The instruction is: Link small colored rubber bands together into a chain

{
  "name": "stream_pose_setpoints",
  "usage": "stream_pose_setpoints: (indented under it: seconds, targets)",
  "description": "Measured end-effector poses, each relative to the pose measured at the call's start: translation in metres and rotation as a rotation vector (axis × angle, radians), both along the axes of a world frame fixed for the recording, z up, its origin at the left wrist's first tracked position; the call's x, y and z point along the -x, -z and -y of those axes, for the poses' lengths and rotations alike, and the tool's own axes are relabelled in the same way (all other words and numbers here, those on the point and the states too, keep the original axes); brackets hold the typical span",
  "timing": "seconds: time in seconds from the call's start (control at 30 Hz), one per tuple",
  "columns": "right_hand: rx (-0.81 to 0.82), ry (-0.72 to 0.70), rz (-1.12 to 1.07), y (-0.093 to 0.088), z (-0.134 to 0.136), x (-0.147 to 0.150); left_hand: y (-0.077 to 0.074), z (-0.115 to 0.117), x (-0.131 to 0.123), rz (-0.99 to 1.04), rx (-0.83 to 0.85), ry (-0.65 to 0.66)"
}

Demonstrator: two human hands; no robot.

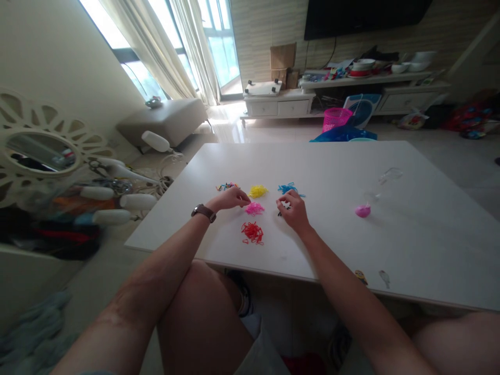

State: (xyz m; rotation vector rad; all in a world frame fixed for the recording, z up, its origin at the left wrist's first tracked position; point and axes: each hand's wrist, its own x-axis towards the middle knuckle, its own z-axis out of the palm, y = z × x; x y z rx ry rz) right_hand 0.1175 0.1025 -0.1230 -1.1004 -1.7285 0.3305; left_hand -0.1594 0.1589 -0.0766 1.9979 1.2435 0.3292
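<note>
Small rubber bands lie in piles sorted by colour on a white table (pixel 332 166). My left hand (pixel 233 198), with a dark watch on its wrist, has its fingertips pinched at the edge of the pink rubber bands (pixel 255 209). Behind that hand lies a multicoloured pile (pixel 226 186), partly covered by it. My right hand (pixel 294 211) is closed in a pinch over the black rubber bands (pixel 282 212), hiding most of them. Yellow bands (pixel 258 191) and blue bands (pixel 288 188) sit farther back, red bands (pixel 252 233) nearer me. Whatever either pinch holds is too small to make out.
Right of the piles stand a pink object (pixel 363 210) and a clear plastic piece (pixel 390 175). Near the front edge are a small yellow figure sticker (pixel 361 276) and a greyish flat piece (pixel 385 278). A pink basket (pixel 336 119) is beyond the table.
</note>
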Motion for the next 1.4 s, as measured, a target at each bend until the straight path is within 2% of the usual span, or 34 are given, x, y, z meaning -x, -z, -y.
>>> stream_pose_setpoints:
  seconds: [0.13,0.2,0.27,0.43,0.53,0.67,0.8,0.93,1.07,1.23,1.4]
  targets:
    - [-0.003,-0.002,-0.012,0.0,0.0,0.0,-0.003,0.001,0.002,0.029,0.005,-0.038]
    - [-0.003,-0.003,-0.022,-0.001,0.0,0.0,-0.006,0.0,0.005,0.062,0.008,-0.109]
    - [0.001,-0.004,-0.028,-0.001,0.0,0.0,-0.009,-0.002,0.012,0.106,-0.025,-0.269]
    - [0.0,0.003,-0.028,-0.004,-0.001,-0.001,-0.003,-0.009,0.042,0.313,-0.143,-0.863]
    - [-0.008,0.006,-0.037,-0.004,-0.001,-0.002,0.007,-0.009,0.056,0.317,-0.134,-0.995]
    - [-0.014,0.004,-0.039,-0.003,-0.002,-0.003,0.019,-0.007,0.062,0.185,-0.146,-1.003]
    - [-0.015,0.002,-0.051,-0.001,-0.002,-0.003,0.026,-0.008,0.061,0.175,-0.1,-0.923]
    - [-0.003,0.005,-0.061,0.0,-0.003,-0.003,0.031,-0.011,0.057,0.145,-0.065,-0.861]
    - [0.005,0.005,-0.06,0.0,-0.003,-0.003,0.031,-0.012,0.053,0.122,-0.099,-0.833]
    - [0.004,-0.002,-0.049,-0.001,-0.002,-0.002,0.03,-0.013,0.057,0.163,-0.115,-0.877]
    - [0.009,0.006,-0.051,-0.002,-0.002,-0.003,0.027,-0.011,0.061,0.203,-0.152,-0.981]
